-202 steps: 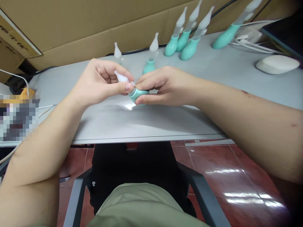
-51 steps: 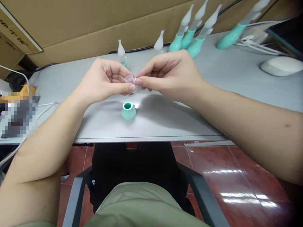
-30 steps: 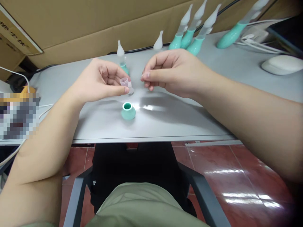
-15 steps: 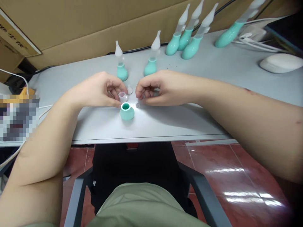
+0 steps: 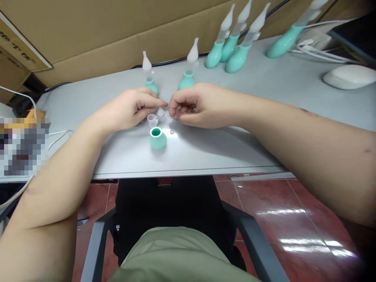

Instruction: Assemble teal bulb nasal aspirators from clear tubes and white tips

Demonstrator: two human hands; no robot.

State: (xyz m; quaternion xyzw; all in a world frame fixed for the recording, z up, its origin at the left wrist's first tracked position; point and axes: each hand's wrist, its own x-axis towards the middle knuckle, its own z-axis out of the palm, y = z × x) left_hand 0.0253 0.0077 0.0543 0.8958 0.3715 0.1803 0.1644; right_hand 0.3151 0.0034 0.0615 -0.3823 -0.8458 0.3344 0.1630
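My left hand (image 5: 133, 107) is over the table with its index finger stretched to the right, above a small white cone-shaped tip (image 5: 160, 112). Nothing shows in its fingers. Beneath that hand stands a small clear plastic cup with a side spout (image 5: 152, 120). In front of it sits a mint-green squeeze bulb (image 5: 158, 140), its round mouth facing up. A tiny clear ring (image 5: 172, 132) lies to the bulb's right. My right hand (image 5: 195, 105) rests with loosely curled fingers, thumb a little apart, nothing visible in them.
Two assembled nasal aspirators, a left one (image 5: 147, 70) and a right one (image 5: 189, 66), stand behind my hands. Several longer ones (image 5: 238, 58) are farther right. A white computer mouse (image 5: 349, 77) lies at the right. Cardboard (image 5: 117, 35) lines the back; the table's front edge (image 5: 188, 172) is near me.
My left hand has come off the clear cup and moved back, its index finger now reaching right over the white tip. My right hand has shifted slightly back, away from the ring.
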